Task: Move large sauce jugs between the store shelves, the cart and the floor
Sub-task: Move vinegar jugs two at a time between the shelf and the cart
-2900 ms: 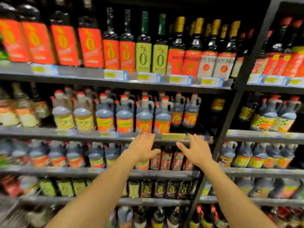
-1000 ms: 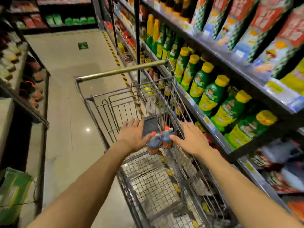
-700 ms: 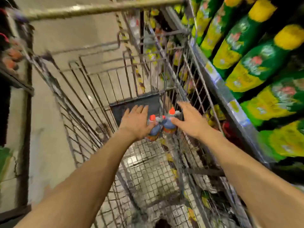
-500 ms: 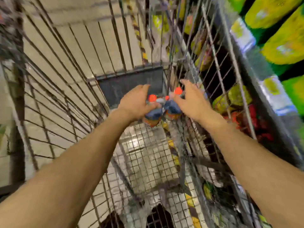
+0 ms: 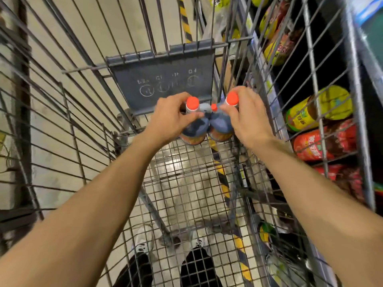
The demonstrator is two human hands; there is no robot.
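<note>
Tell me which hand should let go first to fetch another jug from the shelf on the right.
Probably the right hand. It grips the right jug, nearest the cart's right wall beside the shelf. The left hand holds the left jug, farther away. Both jugs look down near the cart floor, though contact is unclear.

Jug labels (image 5: 193,139) mostly hidden behind hands; shelf packets (image 5: 310,114) blurred through cart wire, print unreadable

Under me a pale beige glossy tiled floor (image 5: 47,158) with a bright light glare, a yellow-and-black hazard stripe (image 5: 222,177) running along it. On my right a dark metal store shelf (image 5: 371,65) holds yellow and red packaged goods (image 5: 310,129). Dark upright post (image 5: 21,100) at left.
</note>
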